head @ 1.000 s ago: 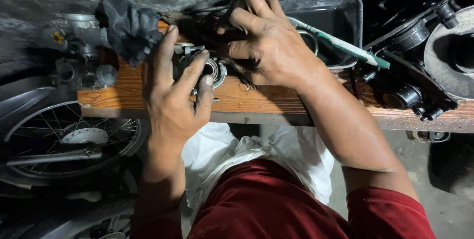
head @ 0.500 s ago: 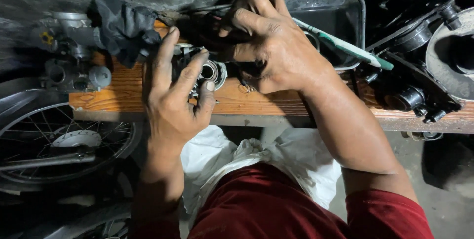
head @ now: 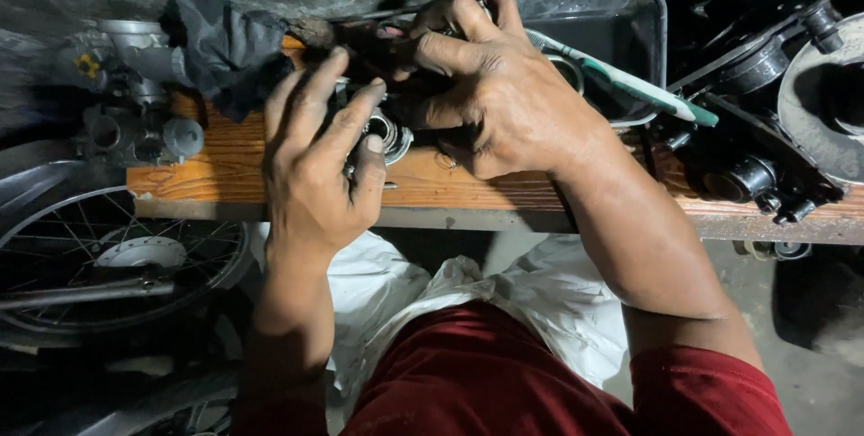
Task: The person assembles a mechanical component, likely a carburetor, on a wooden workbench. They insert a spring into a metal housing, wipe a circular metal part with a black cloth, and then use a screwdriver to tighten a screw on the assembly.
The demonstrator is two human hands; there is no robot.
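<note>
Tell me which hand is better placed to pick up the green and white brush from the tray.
The right hand, probably. It lies next to the grey tray where the green and white brush rests on the rim. The left hand is farther away and its fingers rest on the round metal part.

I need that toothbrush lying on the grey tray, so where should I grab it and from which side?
Probably grip the toothbrush by its free green-and-white handle end, which juts past the rim of the tray toward the right. Come from the right: the right hand covers its other end.
</note>
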